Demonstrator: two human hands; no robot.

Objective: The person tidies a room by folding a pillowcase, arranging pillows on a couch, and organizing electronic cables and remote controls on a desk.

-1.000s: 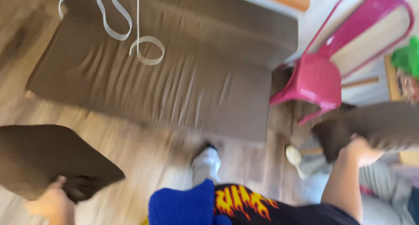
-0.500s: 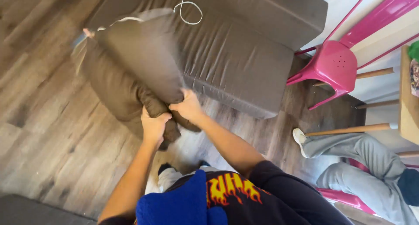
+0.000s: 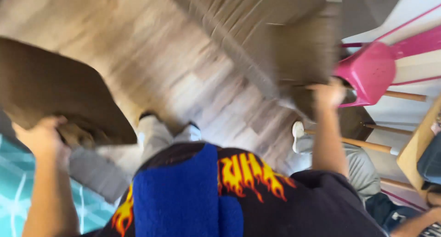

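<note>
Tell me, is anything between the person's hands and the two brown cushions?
No, nothing is. The left hand already grips the bottom edge of the left brown cushion, and the right hand grips the right brown cushion. The picture is blurred, so single fingers cannot be made out.

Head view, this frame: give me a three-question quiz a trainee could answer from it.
1. True or false: each hand holds its own brown cushion.
2. Which stands nearest the right hand? A) pink chair B) teal rug C) blue sleeve
3. What kind of floor lies between the two cushions?

Key:
1. True: the left hand grips the left cushion, the right hand the right cushion.
2. A, the pink chair.
3. Wood-look planks, the floor.
</note>
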